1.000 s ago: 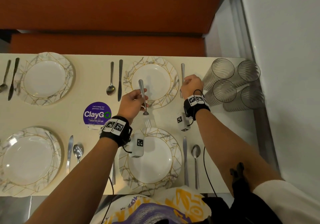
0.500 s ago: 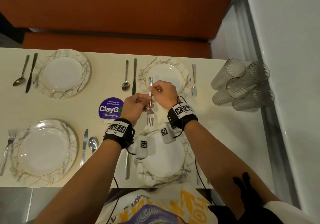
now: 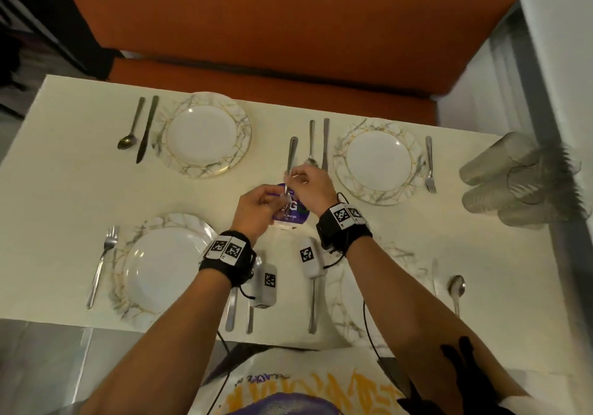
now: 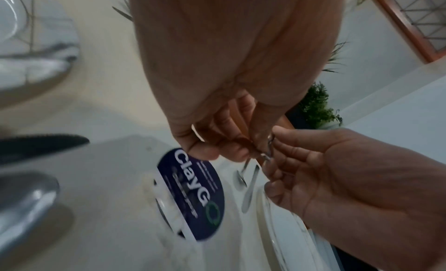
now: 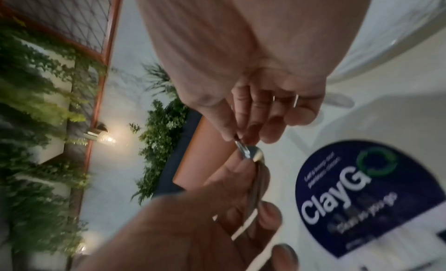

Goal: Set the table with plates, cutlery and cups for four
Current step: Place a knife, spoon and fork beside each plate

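Note:
Both hands hold one steel fork (image 3: 291, 157) in the air over the purple ClayGo sticker (image 3: 293, 214) at the table's middle. My right hand (image 3: 291, 179) pinches the fork's shaft, and my left hand (image 3: 278, 199) pinches its lower end. The handle points toward the far side. The left wrist view shows both hands' fingertips meeting on the metal (image 4: 268, 151). In the right wrist view the fork (image 5: 249, 153) runs between the right hand's fingertips (image 5: 237, 136) and the left hand's. Four marbled plates lie on the table: far left (image 3: 202, 133), far right (image 3: 378, 161), near left (image 3: 163, 263), near right (image 3: 349, 296).
A spoon (image 3: 130, 132) and knife (image 3: 146, 129) lie left of the far-left plate. A spoon (image 3: 311, 141), knife (image 3: 325, 141) and fork (image 3: 430, 164) flank the far-right plate. Clear cups (image 3: 519, 183) lie stacked at the right edge. A fork (image 3: 102, 267) lies left of the near-left plate.
The right hand left a fork beside the far-right plate and joined the left hand on the other fork. Both hands then carried it left, from the plates to over the sticker.

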A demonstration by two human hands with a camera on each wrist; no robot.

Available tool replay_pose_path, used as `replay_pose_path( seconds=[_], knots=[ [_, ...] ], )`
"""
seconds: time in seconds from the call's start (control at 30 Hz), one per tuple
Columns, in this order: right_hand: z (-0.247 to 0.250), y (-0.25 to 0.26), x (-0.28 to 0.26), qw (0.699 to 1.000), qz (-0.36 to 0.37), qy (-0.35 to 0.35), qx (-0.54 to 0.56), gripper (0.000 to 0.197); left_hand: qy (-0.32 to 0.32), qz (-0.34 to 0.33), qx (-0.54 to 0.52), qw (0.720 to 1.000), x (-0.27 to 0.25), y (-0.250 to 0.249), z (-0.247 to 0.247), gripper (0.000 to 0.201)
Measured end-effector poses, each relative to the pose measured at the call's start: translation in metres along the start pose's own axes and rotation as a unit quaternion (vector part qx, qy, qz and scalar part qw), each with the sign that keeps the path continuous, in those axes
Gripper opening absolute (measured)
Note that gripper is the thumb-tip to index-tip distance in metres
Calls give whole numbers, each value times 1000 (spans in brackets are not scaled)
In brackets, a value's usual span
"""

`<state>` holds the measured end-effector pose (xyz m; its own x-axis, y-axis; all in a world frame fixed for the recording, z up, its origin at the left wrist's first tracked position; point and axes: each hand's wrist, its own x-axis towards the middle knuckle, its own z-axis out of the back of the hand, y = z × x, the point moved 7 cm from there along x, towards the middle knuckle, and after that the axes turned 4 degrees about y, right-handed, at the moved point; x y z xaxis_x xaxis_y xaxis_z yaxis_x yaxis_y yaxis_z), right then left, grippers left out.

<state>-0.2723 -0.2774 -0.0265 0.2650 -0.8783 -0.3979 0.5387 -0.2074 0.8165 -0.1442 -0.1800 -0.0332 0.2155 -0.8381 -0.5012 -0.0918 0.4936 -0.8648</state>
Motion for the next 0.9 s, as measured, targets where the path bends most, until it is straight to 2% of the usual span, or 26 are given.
replay_pose_path(
  seconds=[0.23,0.4,0.7,0.83,0.9],
  knots=[
    [-62,22,16,1000,-9,16,14,16,-34,-13,46,998,14,5,64,8],
    [-74,32,46,999,-24,20,9,12,-48,16,62,997,24,10,89,20],
    [-77,35,106,995,-74,-1,-71,18,15,46,199,979,36,38,106,13],
    [-78,36,120,991,-85,-5,-102,20,37,35,258,965,38,41,104,29],
    [-78,37,127,989,-84,-12,-124,25,39,33,276,960,39,41,103,27]
  ],
)
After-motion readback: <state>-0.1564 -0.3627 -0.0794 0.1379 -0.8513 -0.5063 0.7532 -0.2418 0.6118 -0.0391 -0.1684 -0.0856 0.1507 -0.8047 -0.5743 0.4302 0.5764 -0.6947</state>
